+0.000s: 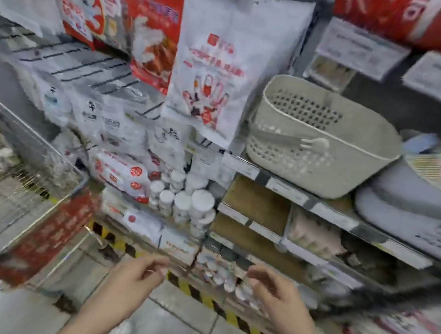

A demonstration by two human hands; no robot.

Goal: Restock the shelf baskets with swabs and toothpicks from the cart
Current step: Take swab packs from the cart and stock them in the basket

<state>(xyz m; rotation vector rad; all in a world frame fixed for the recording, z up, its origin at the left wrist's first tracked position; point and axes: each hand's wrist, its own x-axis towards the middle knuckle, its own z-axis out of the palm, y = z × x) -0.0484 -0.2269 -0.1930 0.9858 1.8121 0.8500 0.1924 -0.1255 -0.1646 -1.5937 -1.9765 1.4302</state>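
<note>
Holding nothing, your two hands hang low in front of the shelves. Your left hand (135,272) has its fingers loosely bent, and its grip is not closed on anything. Your right hand (278,298) is the same, fingers soft and apart. The picture is blurry, so small things near your fingertips are hard to tell.

Take the cream basket (320,143) on the shelf as your mark. It stands well above your right hand, and I cannot tell what is inside it. Just beside it on the right lies a grey basket (416,219), tipped over. Below the cream basket and to its left, a bunch of round white tubs (186,202) is stacked on a lower shelf. Above those tubs hangs a white glove packet (211,77). Far left of the cream basket and lower down is the wire cart (22,161), with a red sign (54,232) on its end.
</note>
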